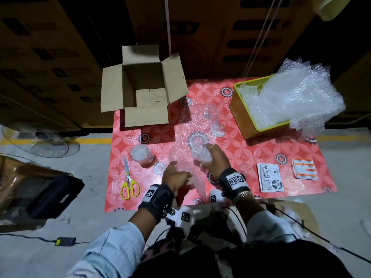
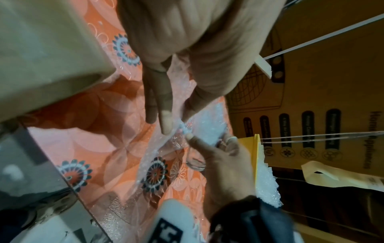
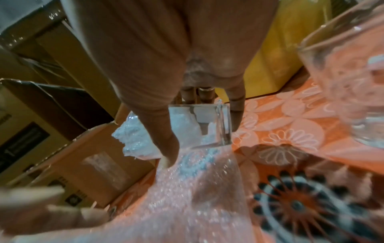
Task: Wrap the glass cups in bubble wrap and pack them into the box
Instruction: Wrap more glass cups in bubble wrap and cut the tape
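On the floral mat [image 1: 251,149], your right hand [image 1: 215,157] curls round a glass cup [image 1: 200,154] stuffed with bubble wrap, lying on a clear bubble wrap sheet [image 1: 186,137]. Your left hand [image 1: 176,176] rests on that sheet, fingers straight. Beyond sits the open box [image 1: 140,91]. Right, stickers [image 1: 270,177] read "FRAGILE".

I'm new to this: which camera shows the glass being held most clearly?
The right wrist view: the glass cup fills the centre, gripped by the right hand. The head view shows it small; the left wrist view shows mostly its base.
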Demonstrator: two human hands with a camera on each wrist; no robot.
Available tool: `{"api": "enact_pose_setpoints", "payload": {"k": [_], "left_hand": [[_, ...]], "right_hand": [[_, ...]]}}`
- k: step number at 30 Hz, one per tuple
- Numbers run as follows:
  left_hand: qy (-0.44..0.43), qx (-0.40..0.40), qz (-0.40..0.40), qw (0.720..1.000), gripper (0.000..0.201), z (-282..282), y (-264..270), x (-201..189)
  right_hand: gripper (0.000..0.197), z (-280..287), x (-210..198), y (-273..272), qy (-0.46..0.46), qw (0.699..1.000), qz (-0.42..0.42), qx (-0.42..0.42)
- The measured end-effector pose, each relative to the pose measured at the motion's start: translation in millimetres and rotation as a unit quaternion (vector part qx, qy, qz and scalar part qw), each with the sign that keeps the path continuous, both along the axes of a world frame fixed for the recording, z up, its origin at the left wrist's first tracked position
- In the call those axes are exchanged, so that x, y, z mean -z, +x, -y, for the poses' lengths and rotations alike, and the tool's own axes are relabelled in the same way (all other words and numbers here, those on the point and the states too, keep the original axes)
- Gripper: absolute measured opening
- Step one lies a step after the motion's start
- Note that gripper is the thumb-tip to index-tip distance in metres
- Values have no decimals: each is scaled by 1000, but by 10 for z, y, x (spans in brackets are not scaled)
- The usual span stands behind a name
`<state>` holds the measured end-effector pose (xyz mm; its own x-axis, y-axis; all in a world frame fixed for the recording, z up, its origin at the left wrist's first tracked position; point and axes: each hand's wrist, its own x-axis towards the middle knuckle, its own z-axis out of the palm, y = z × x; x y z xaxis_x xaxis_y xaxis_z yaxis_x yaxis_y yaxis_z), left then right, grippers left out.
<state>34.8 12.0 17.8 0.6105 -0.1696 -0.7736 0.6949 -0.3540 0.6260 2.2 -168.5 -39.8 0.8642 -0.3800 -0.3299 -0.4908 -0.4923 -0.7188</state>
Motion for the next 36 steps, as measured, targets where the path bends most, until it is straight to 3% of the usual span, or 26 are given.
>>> {"api": "enact_pose_setpoints", "payload": {"k": [3,7,12,20,26,32,36], "left_hand": [[-34,-24,-47,998,53,-150,-7,-32],[-47,21,-53,997,34,-344,-7,-38],[30,107,55,992,61,-444,126,119],[49,243,97,964,54,-358,349,65],[109,338,160,921,41,-381,570,161],[144,434,279,844,27,-362,712,208],[133,479,342,797,37,-384,771,243]], "right_hand": [[73,-112,129,-70,-6,999,-26,-20],[78,-254,297,-105,-12,999,-42,-32],[71,-296,381,-154,-37,998,-41,-41],[74,-213,316,-249,3,998,-51,24],[53,-215,345,-345,-11,997,-40,70],[45,-251,342,-373,10,997,-2,73],[46,-255,336,-395,-4,998,3,55]]}}
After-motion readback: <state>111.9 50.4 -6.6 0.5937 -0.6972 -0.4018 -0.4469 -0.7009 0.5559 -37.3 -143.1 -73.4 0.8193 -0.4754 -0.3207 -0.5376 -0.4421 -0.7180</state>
